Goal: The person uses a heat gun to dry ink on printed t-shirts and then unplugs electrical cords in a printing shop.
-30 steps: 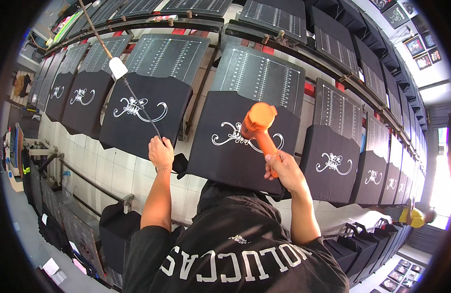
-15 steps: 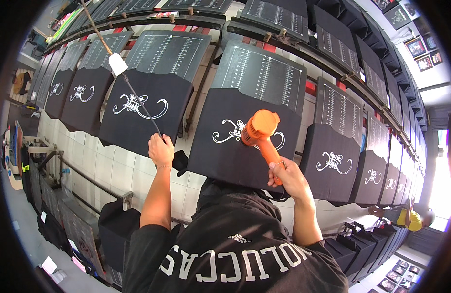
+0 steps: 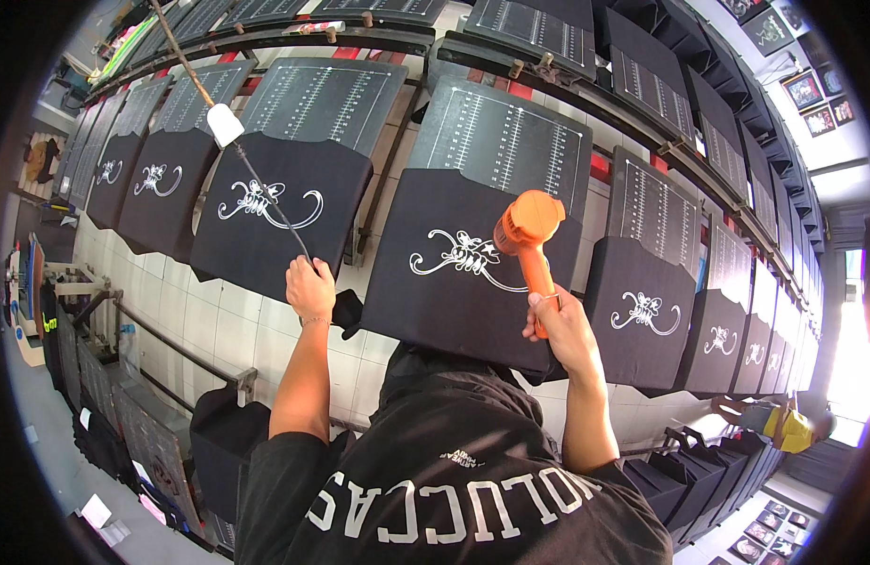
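My right hand (image 3: 565, 330) is wrapped round the handle of an orange hair dryer (image 3: 532, 221). The dryer hangs over the right part of a black shirt (image 3: 444, 315) with a white swirling print (image 3: 461, 254). Most of that print shows; the dryer's head covers some of its right side. To the left, my left hand (image 3: 309, 287) is closed on the end of a dark cord (image 3: 265, 193). This cord runs up to a white plug-like block (image 3: 225, 125), from which a brown line (image 3: 182, 58) continues. Behind the cord lies another printed black shirt (image 3: 265, 247).
Dark printing boards (image 3: 496, 122) with white ruler marks stand in rows, several with black shirts. A metal rail (image 3: 633, 122) runs behind them. At lower left are a pipe rail (image 3: 176, 353) and stacked panels (image 3: 138, 405). A person in yellow (image 3: 800, 428) is at far right.
The hair dryer in my right hand has moved right and slightly up, uncovering more of the print's middle. My left hand has stayed on the cord. The person at far right has shifted slightly.
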The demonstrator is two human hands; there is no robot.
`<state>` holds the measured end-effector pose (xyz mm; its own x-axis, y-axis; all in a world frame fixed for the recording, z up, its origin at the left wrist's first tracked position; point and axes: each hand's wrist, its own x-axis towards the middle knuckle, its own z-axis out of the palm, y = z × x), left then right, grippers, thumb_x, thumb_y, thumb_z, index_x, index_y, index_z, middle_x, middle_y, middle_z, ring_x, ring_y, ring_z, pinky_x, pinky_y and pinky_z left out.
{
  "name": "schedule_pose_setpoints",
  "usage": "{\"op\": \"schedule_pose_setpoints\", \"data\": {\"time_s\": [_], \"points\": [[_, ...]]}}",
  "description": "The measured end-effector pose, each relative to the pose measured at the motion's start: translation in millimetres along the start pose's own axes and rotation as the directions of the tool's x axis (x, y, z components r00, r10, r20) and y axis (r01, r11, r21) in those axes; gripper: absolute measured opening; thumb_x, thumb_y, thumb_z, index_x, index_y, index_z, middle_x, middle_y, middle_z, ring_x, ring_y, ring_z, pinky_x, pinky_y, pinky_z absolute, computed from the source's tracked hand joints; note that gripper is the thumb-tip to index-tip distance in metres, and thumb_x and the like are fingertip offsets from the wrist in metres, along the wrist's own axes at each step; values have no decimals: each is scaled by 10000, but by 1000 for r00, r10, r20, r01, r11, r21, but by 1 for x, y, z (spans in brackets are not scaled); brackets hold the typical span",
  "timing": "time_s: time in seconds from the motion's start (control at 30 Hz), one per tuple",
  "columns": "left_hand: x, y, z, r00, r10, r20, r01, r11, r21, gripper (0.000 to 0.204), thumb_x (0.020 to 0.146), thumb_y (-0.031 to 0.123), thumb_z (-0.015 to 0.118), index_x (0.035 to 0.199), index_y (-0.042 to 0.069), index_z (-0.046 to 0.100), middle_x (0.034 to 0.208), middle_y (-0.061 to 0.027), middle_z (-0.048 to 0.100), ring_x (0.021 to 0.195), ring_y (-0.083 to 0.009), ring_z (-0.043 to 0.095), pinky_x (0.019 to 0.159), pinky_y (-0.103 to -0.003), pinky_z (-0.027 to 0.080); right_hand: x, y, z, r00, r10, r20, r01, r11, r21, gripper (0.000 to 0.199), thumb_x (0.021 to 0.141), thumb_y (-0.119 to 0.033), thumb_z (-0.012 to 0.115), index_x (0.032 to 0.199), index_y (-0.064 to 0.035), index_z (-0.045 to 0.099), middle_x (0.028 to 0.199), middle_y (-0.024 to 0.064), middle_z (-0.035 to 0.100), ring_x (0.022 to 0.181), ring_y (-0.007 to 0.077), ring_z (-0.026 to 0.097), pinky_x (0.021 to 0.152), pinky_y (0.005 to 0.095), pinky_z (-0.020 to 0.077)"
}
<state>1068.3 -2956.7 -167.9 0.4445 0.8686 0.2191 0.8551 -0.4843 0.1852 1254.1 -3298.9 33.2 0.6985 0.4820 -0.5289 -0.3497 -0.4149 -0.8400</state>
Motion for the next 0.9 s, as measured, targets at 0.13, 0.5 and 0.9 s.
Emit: {"op": "schedule_pose_setpoints", "data": {"time_s": [0.13, 0.5, 0.9], "points": [[-1, -2, 1, 1000, 9, -8, -9, 1000, 3, 261, 951, 269, 553, 944, 13, 605, 922, -135, 631, 920, -334, 638, 773, -461, 547, 11, 4, -4, 998, -32, 57, 26, 993, 113, 299, 1006, -286, 605, 1078, 4, 592, 761, 19, 591, 635, 103, 614, 591, 252, 499], [-1, 0, 0, 1000, 6, -9, -6, 1000, -20, 257, 954, 266, 548, 933, 16, 602, 914, -136, 625, 916, -335, 636, 772, -460, 544, 7, 3, -2, 998, -31, -57, 33, 999, 32, 340, 1012, -347, 585, 993, -8, 581, 752, 31, 591, 610, 106, 609, 554, 240, 494], [-2, -3, 4, 999, 16, -34, -17, 1000, -21, 252, 950, 270, 553, 897, 26, 584, 889, -131, 612, 904, -339, 633, 746, -474, 541, -4, 7, -8, 999, 2, -35, 1, 997, 81, 282, 1004, -279, 610, 989, 2, 594, 742, 30, 589, 614, 121, 618, 568, 254, 496]]}}
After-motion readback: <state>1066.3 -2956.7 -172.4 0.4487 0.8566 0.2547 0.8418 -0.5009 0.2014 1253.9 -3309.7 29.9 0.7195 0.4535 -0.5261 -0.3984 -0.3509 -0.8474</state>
